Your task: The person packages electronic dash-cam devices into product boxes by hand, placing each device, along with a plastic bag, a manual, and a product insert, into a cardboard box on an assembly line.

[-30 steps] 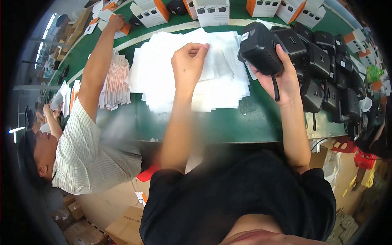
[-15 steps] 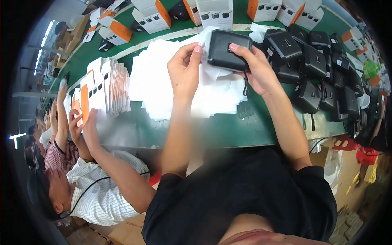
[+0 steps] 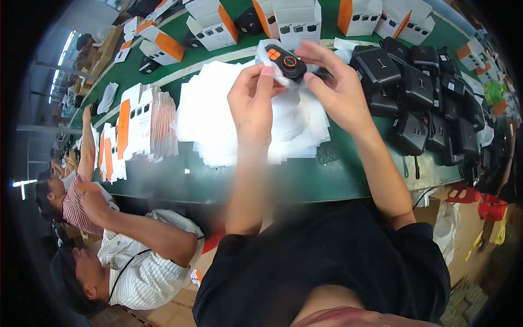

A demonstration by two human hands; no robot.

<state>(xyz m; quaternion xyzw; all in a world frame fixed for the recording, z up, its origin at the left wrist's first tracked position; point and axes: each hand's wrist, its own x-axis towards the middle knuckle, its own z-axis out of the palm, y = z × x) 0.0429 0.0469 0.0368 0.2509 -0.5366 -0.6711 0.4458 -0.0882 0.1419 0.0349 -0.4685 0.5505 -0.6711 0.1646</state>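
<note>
A black portable speaker (image 3: 290, 64) with orange buttons and an orange-ringed round part is tilted above the pile of white sheet-like bags (image 3: 210, 111). A thin white bag (image 3: 262, 52) wraps its left side. My left hand (image 3: 252, 98) is closed, thumb and fingers pinching the speaker through the bag. My right hand (image 3: 340, 90) is at the speaker's right end, fingers spread and blurred, the thumb close to its lower corner. Whether that thumb touches it is hard to tell. Several similar black speakers (image 3: 418, 84) with wrist straps are heaped to the right.
Open white-and-orange boxes (image 3: 214, 30) line the back of the green table (image 3: 338, 177). Flat folded cartons (image 3: 141, 122) stand stacked at the left. A co-worker in a striped shirt (image 3: 144, 272) sits close on my left, with another person beyond. Red plastic items (image 3: 492, 209) lie at right.
The speaker has turned from its broad grille face to its button end and lies partly in the white bag. My right hand's fingers have spread. The co-worker's hands have left the folded cartons.
</note>
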